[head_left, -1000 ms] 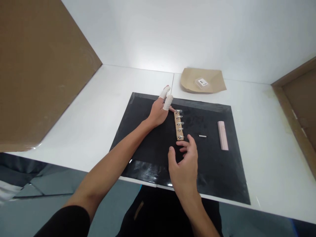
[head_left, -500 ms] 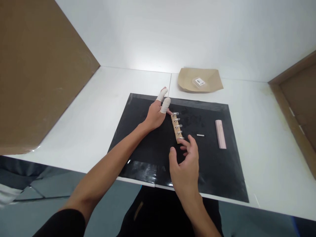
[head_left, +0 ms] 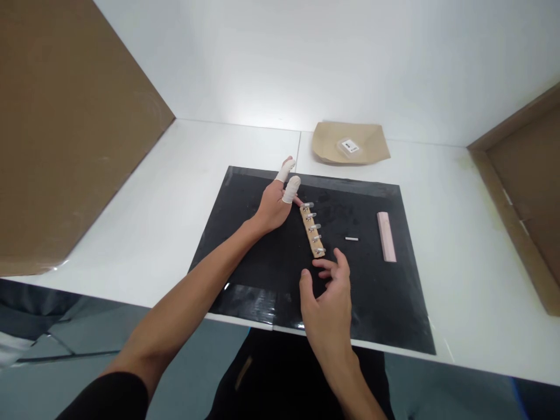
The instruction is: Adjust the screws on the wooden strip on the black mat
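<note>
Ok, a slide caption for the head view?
Left hand steadies a wooden strip with metal pins on a black mat; right hand open beside it.

A narrow tan wooden strip (head_left: 312, 231) is laid flat on a black mat (head_left: 245, 233), running slantwise from far-left to near-right. Five small silvery pins (head_left: 314, 228) are set along it, each jutting out to the right. Its far end is touched by a fingertip.

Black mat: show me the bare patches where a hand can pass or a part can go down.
Black mat: bare left of the left hand, and along the near right corner below the pink block. Crowded between wooden strip, right hand and small pin.
</note>
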`<state>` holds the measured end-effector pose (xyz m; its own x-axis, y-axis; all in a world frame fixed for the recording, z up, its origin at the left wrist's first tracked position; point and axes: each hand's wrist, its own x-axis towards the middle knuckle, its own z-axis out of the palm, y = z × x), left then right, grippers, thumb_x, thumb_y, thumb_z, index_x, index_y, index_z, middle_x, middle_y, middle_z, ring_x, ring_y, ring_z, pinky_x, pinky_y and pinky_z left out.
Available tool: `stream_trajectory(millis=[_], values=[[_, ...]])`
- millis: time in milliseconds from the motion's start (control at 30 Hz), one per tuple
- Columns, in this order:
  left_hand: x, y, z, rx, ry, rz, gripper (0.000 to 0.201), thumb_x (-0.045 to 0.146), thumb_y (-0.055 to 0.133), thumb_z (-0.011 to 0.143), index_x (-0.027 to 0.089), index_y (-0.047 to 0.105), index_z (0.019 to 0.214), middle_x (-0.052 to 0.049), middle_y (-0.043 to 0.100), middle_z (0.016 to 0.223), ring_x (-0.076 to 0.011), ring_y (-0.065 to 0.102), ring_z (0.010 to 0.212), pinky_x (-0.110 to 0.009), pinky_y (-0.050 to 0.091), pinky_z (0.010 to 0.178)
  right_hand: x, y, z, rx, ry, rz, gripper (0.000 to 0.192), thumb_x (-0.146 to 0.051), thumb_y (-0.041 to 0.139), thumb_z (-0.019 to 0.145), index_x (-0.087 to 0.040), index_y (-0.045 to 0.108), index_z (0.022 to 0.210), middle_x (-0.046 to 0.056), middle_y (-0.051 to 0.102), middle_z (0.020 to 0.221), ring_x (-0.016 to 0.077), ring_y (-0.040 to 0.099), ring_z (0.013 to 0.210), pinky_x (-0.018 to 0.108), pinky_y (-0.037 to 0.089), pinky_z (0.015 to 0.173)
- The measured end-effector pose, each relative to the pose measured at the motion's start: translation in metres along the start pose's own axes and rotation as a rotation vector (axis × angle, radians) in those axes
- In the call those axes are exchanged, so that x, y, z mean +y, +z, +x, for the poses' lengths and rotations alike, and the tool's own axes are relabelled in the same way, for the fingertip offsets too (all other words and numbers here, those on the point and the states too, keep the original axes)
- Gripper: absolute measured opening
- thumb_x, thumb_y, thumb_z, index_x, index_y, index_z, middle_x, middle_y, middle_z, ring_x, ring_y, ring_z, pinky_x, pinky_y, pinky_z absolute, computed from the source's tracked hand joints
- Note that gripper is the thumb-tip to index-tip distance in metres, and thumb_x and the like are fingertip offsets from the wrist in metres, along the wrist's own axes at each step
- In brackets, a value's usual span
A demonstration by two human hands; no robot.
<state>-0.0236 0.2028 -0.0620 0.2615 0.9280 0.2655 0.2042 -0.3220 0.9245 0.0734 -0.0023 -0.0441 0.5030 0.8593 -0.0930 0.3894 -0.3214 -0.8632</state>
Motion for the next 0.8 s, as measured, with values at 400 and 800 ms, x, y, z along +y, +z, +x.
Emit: stream_trajectory(millis=[400,800], values=[[0.016,-0.008,-0.009,-0.018,-0.027,0.029,0.076,0.074,0.038,0.098,0.020,0.053,0.149,-0.014,0.061,0.148,-0.0282,0.074,0.109,-0.043,0.055,0.106,-0.001,-0.006,0.007,0.000,0.027,0.012,0.070,-0.046,0.058,0.088,-0.016,0.037,0.148,0.011,0.065,0.118,0.0258,0.057,0.104,0.048,0.046,0.096],[0.031,-0.041,-0.076,0.184,-0.202,-0.224,0.067,0.069,0.042,0.099,0.031,0.045,0.154,-0.008,0.035,0.168,-0.0310,0.071,0.120,-0.054,0.047,0.118,0.006,-0.013,0.030,-0.013,-0.068,0.024,0.073,-0.046,0.061,0.087,-0.013,0.038,0.147,0.011,0.064,0.117,0.0247,0.056,0.102,0.048,0.047,0.096]])
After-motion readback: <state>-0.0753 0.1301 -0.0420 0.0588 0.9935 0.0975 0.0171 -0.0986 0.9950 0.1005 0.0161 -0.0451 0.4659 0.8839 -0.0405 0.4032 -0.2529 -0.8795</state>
